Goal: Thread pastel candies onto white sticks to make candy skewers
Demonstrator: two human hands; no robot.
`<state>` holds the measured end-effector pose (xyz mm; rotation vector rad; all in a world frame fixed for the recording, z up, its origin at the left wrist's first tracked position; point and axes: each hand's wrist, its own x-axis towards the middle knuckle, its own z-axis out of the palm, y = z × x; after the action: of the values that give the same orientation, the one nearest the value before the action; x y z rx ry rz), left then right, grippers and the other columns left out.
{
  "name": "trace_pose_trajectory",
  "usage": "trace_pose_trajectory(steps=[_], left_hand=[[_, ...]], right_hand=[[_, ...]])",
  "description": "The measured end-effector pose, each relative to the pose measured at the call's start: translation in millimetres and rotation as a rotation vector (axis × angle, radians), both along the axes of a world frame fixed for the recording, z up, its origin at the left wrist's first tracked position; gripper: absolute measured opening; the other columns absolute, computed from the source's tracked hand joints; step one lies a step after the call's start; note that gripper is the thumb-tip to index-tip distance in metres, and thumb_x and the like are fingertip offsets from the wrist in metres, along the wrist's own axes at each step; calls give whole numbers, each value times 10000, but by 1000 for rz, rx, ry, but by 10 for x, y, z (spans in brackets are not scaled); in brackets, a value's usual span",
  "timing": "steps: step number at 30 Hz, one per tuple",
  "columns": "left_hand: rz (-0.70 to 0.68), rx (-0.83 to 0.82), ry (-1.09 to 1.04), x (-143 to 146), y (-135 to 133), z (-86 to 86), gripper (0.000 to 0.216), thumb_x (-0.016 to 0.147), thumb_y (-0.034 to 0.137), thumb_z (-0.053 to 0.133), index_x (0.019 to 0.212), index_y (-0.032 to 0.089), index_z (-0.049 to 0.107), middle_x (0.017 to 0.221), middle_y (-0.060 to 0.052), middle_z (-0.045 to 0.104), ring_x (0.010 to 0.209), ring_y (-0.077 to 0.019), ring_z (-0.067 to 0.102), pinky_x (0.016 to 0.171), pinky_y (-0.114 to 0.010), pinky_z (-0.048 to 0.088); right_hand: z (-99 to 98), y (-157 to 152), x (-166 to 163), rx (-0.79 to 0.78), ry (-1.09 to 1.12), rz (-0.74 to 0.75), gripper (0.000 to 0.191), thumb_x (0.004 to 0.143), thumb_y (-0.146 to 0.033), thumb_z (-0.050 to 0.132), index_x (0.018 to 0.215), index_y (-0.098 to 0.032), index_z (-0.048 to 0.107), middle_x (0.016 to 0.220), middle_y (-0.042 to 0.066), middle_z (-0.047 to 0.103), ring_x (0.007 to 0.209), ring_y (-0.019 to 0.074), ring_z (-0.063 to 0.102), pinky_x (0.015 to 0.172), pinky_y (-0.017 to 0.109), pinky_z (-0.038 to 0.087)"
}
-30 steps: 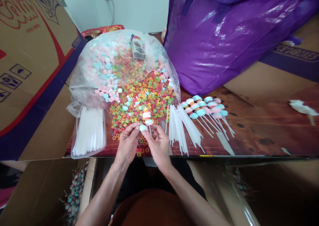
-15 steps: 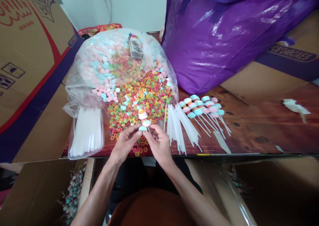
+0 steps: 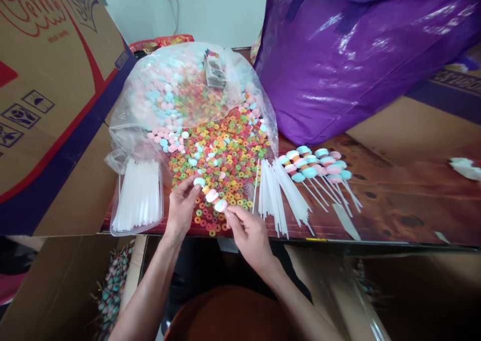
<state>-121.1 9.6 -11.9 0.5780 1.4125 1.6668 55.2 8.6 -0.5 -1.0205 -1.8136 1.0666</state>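
Observation:
My right hand (image 3: 248, 233) pinches the lower end of a candy skewer (image 3: 211, 195), a white stick strung with pastel and ring candies that tilts up to the left. My left hand (image 3: 181, 205) closes its fingertips on the blue candy at the skewer's top end. Both hands hover over a heap of small coloured ring candies (image 3: 221, 153) spilling from a clear plastic bag (image 3: 176, 88) of pink and blue candies. Loose white sticks (image 3: 276, 193) lie just right of my right hand. Several finished skewers (image 3: 315, 165) rest further right.
A clear tub of white sticks (image 3: 138, 198) sits at the table's left edge. A big purple bag (image 3: 361, 55) stands behind. Cardboard boxes (image 3: 45, 80) flank the brown table (image 3: 394, 205). A box of skewers (image 3: 110, 291) sits below left.
The skewer has tipped from upright to slanting up-left. My left hand shifted up-left to its top end, and my right hand dropped lower and slightly right.

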Motion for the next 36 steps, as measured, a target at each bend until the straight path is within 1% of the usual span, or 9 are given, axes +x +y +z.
trace_pose_trajectory(steps=[3, 7, 10, 13, 18, 22, 27, 31, 36], left_hand=[[19, 22, 32, -11, -13, -17, 399, 700, 357, 829, 1052, 185, 754, 992, -40, 758, 931, -178, 676, 922, -327, 489], [16, 31, 32, 4, -29, -17, 374, 686, 329, 838, 1021, 183, 759, 1017, -50, 763, 953, -189, 683, 944, -348, 496], [7, 20, 84, 16, -38, -18, 376, 688, 339, 833, 1018, 177, 757, 1034, -64, 766, 978, -210, 689, 960, -373, 505], [-8, 15, 200, 26, -56, -16, 370, 730, 369, 800, 1047, 183, 754, 1093, -75, 752, 1019, -220, 686, 977, -377, 508], [-3, -11, 457, 24, -87, -1, 308, 863, 412, 670, 1066, 199, 762, 1139, -79, 737, 1101, -225, 657, 1015, -364, 484], [-4, -17, 487, 15, -70, -32, 274, 878, 398, 653, 1037, 208, 770, 1102, -63, 749, 1064, -217, 671, 1008, -359, 487], [4, -32, 551, 12, -50, -111, 221, 865, 362, 664, 997, 232, 786, 1052, -44, 759, 1028, -213, 677, 997, -356, 494], [-27, -39, 517, 5, -51, -136, 245, 862, 377, 667, 1028, 240, 784, 1071, -45, 758, 1024, -212, 681, 981, -350, 501], [-109, -3, 532, 27, -48, -99, 218, 865, 331, 659, 1017, 249, 792, 1079, -50, 761, 1052, -215, 675, 993, -346, 490]], right_hand=[[-23, -41, -24, 47, -36, -6, 258, 1001, -258, 462, 809, -186, 619, 615, -15, 566, 551, 120, 532, 559, 233, 404], [-26, -32, -41, 46, -102, -38, 264, 1003, -284, 449, 834, -196, 632, 612, -8, 590, 541, 133, 536, 542, 243, 402], [-18, -18, -44, 36, -151, -58, 265, 994, -293, 452, 822, -205, 634, 592, -11, 591, 519, 135, 523, 518, 245, 386], [-21, -8, -63, 27, -188, -70, 264, 984, -287, 452, 805, -208, 628, 563, -17, 577, 500, 137, 516, 510, 246, 374], [-34, 14, -103, 16, -215, -58, 271, 975, -274, 445, 772, -212, 614, 540, -25, 561, 492, 140, 516, 529, 249, 379], [-68, 17, -132, -22, -171, -22, 269, 981, -287, 447, 780, -208, 608, 556, -30, 552, 502, 133, 522, 533, 240, 384], [-129, -11, -212, -28, -124, -37, 266, 980, -289, 451, 767, -209, 587, 571, -33, 524, 488, 123, 475, 508, 241, 352], [-161, -27, -264, 10, -101, -88, 265, 975, -265, 446, 761, -207, 590, 590, -28, 527, 497, 121, 452, 510, 245, 336], [-186, -19, -287, 6, -90, -132, 260, 966, -267, 445, 749, -211, 577, 587, -32, 507, 499, 122, 436, 504, 244, 332]])
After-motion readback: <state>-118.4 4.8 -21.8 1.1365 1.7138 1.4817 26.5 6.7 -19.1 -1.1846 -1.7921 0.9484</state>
